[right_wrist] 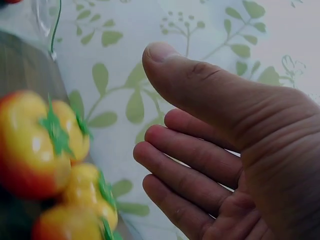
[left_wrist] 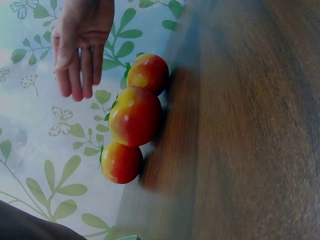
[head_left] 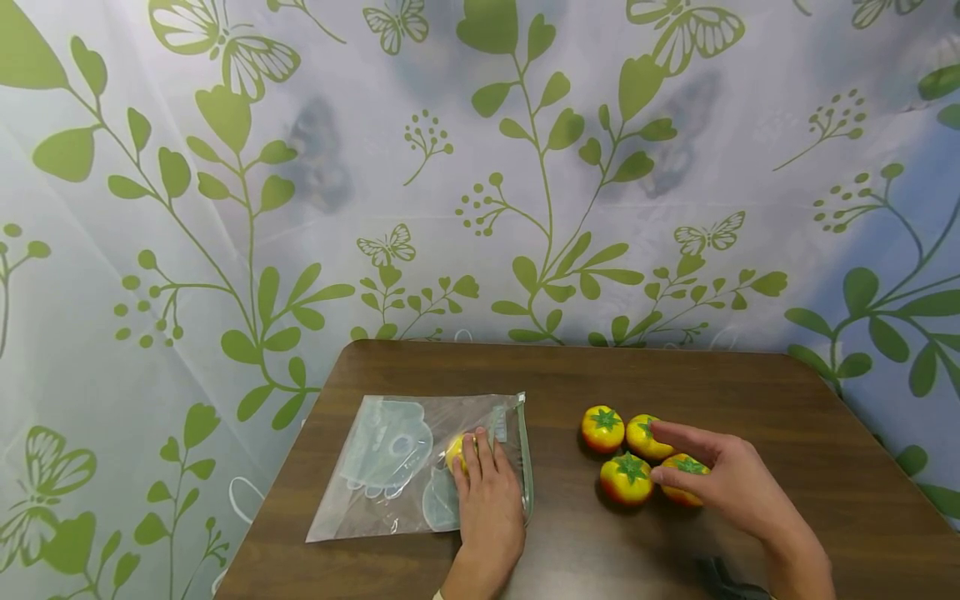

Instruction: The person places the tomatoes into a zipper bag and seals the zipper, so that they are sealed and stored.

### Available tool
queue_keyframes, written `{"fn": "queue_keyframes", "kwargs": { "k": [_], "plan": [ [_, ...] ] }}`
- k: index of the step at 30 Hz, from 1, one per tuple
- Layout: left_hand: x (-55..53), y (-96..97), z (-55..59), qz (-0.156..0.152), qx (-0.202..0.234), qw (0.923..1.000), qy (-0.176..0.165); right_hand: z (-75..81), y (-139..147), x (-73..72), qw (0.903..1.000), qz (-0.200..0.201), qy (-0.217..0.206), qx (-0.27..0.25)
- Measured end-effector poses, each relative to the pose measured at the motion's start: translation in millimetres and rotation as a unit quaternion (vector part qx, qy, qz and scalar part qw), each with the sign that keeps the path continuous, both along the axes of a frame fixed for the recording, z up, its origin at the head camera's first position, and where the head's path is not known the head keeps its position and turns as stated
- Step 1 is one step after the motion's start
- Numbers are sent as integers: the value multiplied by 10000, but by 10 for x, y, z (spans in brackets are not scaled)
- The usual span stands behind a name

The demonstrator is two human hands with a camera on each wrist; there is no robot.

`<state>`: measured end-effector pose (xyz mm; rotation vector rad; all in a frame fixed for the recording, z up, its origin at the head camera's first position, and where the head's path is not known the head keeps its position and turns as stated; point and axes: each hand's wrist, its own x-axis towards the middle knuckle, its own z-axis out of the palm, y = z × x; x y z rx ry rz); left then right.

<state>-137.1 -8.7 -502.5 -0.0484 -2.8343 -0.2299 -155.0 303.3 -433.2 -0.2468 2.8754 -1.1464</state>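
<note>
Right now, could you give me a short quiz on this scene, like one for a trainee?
1. How many tomato-like fruits are in the cluster by the right hand?
2. True or false: the right hand is gripping one of them.
3. Where is the left hand? A) against the patterned curtain; B) at the clear bag; C) at the table's far edge.

Key: 1. Four. 2. False; its fingers hold nothing. 3. B.
</note>
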Motion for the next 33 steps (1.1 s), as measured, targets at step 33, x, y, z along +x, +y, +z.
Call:
{"fn": "queue_keyframes", "kwargs": {
  "k": [33],
  "plan": [
    [-15,-7,-28,0,-25,10000,-59,-554,747,56,9954,-479,-828,-45]
  ]
}}
